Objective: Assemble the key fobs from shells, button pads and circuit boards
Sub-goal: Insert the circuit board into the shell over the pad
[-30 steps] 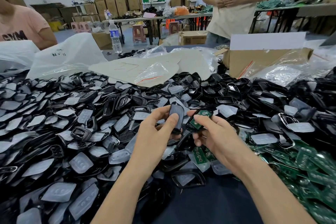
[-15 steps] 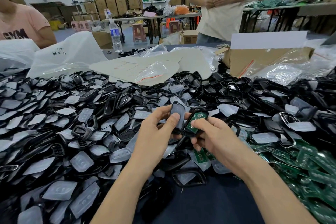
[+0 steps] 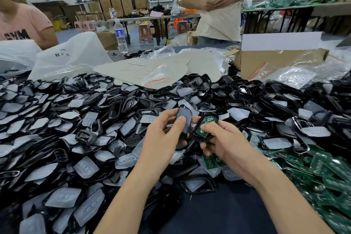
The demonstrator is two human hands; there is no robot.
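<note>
Since a second ago, board has been tilted up and drawn beside shell, the two almost touching. Shell is gripped by left hand, thumb pressed on its face. Board (seemingly seated in a black half) is pinched by right hand. Halves are not yet closed. One fob is judged midway; heaped shells, pads and boards remain unassembled.

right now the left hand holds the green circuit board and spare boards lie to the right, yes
No: the head view shows the right hand holding the green circuit board; the left hand grips a dark shell. Spare boards do lie to the right.
</note>
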